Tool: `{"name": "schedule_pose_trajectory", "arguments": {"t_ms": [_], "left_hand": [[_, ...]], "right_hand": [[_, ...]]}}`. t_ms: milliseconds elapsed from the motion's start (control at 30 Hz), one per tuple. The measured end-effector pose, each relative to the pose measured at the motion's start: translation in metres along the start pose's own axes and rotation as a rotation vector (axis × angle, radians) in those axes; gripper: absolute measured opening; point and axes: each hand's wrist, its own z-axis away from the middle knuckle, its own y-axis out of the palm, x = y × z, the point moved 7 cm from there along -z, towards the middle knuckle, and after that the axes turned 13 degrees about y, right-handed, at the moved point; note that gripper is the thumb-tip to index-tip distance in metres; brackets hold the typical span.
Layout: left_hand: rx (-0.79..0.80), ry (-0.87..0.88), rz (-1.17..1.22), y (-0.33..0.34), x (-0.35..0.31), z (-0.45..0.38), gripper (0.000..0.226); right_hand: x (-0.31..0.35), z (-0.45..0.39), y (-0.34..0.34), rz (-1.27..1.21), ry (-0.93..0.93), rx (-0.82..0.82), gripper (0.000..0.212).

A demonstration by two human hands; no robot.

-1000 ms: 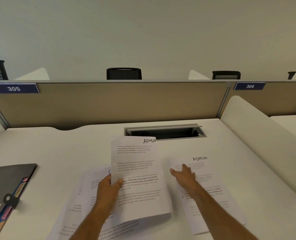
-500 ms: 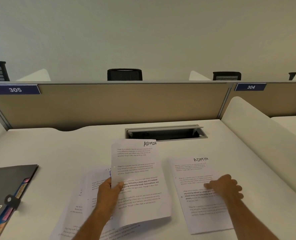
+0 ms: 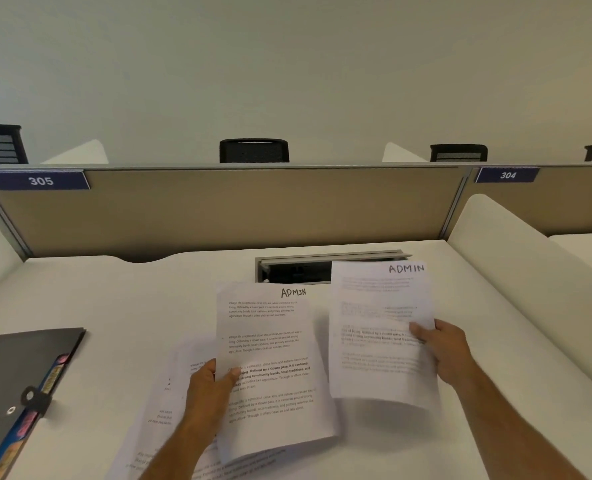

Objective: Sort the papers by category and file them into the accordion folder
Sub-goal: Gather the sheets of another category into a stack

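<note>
My left hand (image 3: 208,393) grips a printed sheet headed ADMIN (image 3: 270,344) by its left edge, raised above the desk. To its right my right hand (image 3: 443,351) pinches a second ADMIN sheet (image 3: 377,327) at its right edge, lifted off the white desk (image 3: 121,306) and held upright. More loose papers (image 3: 169,410) lie spread under my left arm. The black accordion folder (image 3: 13,372) lies at the left edge, its coloured tabs showing along the near side.
A cable slot with a grey lid (image 3: 298,268) opens in the desk just behind the two sheets. A tan partition (image 3: 218,209) closes the back, and a white divider (image 3: 516,258) runs along the right side. Black chair backs show beyond the partition.
My right hand went from lying on the right ADMIN sheet on the desk to pinching it and lifting it upright. The left hand's sheet stayed about where it was.
</note>
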Motion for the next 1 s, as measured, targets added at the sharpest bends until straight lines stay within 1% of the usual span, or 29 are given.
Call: {"name": "schedule_pose_trajectory", "arguments": {"t_ms": [67,133,233,367,467,533,567,667,700,733,800,833,900,967,1000], "left_hand": [[-0.005,-0.004,0.005,-0.002,0.000,0.001,0.026],[-0.001,-0.008,0.045,-0.001,-0.001,0.002,0.027],[0.043,-0.021,0.108,0.007,-0.006,0.004,0.027],[0.132,-0.043,0.193,0.026,-0.018,0.010,0.020],[0.185,-0.027,0.190,0.036,-0.025,0.011,0.017],[0.171,-0.048,0.200,0.035,-0.026,0.012,0.015],[0.151,-0.071,0.212,0.034,-0.026,0.011,0.018],[0.088,-0.112,0.217,0.023,-0.027,0.009,0.050],[0.073,-0.094,0.188,0.018,-0.028,0.006,0.050],[0.070,-0.055,0.164,0.013,-0.031,0.004,0.042],[0.087,0.012,0.121,0.002,-0.032,-0.002,0.016],[0.082,0.037,0.098,-0.005,-0.030,-0.005,0.015],[0.022,0.072,0.067,-0.023,-0.027,-0.011,0.020],[-0.077,0.094,0.038,-0.044,-0.024,-0.016,0.019],[-0.123,0.099,0.017,-0.055,-0.022,-0.020,0.018]], "right_hand": [[0.006,0.000,0.011,-0.102,0.018,0.050,0.017],[0.012,0.004,0.027,-0.145,0.011,0.135,0.020],[0.010,0.014,0.059,-0.072,0.011,0.235,0.023],[-0.005,0.028,0.104,0.057,0.047,0.350,0.024],[-0.018,0.040,0.130,0.068,0.112,0.449,0.021],[-0.024,0.048,0.144,0.061,0.134,0.469,0.018],[-0.025,0.051,0.150,0.058,0.132,0.456,0.017],[-0.029,0.056,0.163,0.062,0.096,0.394,0.019],[-0.030,0.058,0.167,0.071,0.088,0.384,0.020],[-0.031,0.060,0.171,0.081,0.084,0.377,0.020],[-0.033,0.064,0.179,0.101,0.073,0.371,0.022],[-0.033,0.066,0.184,0.127,0.058,0.349,0.025],[-0.037,0.072,0.189,0.278,-0.019,0.216,0.034],[-0.037,0.084,0.193,0.461,-0.208,0.065,0.040],[-0.039,0.092,0.198,0.549,-0.326,0.046,0.043]]}}
